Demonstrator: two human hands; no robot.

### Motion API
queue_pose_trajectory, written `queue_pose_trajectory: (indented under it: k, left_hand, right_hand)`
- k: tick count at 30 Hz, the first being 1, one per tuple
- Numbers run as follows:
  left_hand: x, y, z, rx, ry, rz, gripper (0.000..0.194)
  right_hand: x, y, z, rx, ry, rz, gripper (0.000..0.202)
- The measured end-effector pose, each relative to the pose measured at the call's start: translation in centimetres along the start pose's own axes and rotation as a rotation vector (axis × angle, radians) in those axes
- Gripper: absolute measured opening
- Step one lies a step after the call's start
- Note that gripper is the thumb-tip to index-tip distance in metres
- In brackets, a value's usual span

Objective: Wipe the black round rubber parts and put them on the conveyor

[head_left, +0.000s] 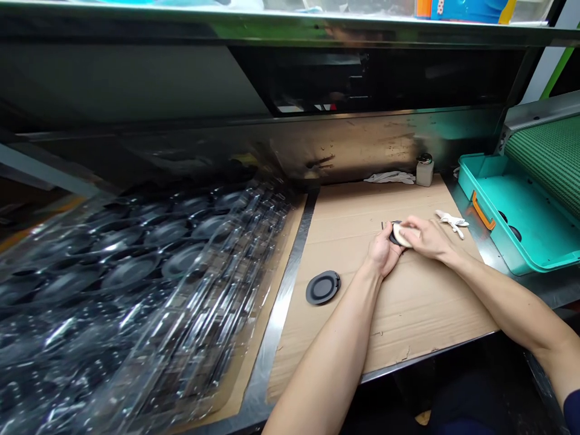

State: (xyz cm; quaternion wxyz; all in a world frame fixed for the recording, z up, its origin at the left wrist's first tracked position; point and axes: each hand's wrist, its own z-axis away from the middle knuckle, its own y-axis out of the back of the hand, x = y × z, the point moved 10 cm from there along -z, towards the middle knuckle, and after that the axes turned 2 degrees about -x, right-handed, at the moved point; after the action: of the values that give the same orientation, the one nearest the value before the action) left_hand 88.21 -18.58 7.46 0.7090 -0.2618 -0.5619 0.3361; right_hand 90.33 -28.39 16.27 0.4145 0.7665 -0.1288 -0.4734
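Note:
Over the cardboard sheet (353,229), my left hand (384,251) grips a dark round part (393,233), mostly covered by my fingers. My right hand (423,235) pinches a pale, off-white pad (401,235) and presses it against that part's face. What the pad is made of I cannot make out. A black round disc (323,287) with a small notched tab lies flat on the cardboard, left of my left forearm. A white glove-like cloth piece (452,222) rests to the right of my right hand.
Clear plastic trays (181,290) filled with several black discs cover the left side. A teal bin (534,223) with an orange handle stands at right, beside a green conveyor belt (553,157). A small bottle (425,170) and white cloth (390,177) sit at the back.

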Motion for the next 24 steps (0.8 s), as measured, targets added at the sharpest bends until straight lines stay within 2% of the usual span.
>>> queue_pose_trajectory:
  k: [3,6,8,11,16,24]
  left_hand:
    - [-0.1,0.0,0.2,0.008,0.024,0.023,0.04]
    - [0.1,0.2,0.2,0.04,0.018,0.056,0.04]
    - [0.2,0.2,0.3,0.055,0.015,0.057,0.041]
    - [0.3,0.2,0.3,0.06,0.029,0.032,0.043]
    - [1.2,0.3,0.6,0.058,0.038,0.083,0.045]
    - [3.1,0.7,1.1,0.012,0.028,0.234,0.042]
  right_hand:
    - [-0.2,0.4,0.0,0.081,-0.101,0.209,0.034]
    - [0.0,-0.2,-0.4,0.036,-0.088,0.297,0.035]
    - [1.1,0.4,-0.6,0.066,-0.14,0.327,0.037]
    - [2.9,1.6,-0.7,0.135,-0.208,0.296,0.038]
    - [4.5,2.8,0.3,0.218,-0.213,0.178,0.04]
    - [4.3,2.0,0.4,0.18,-0.108,0.142,0.042]
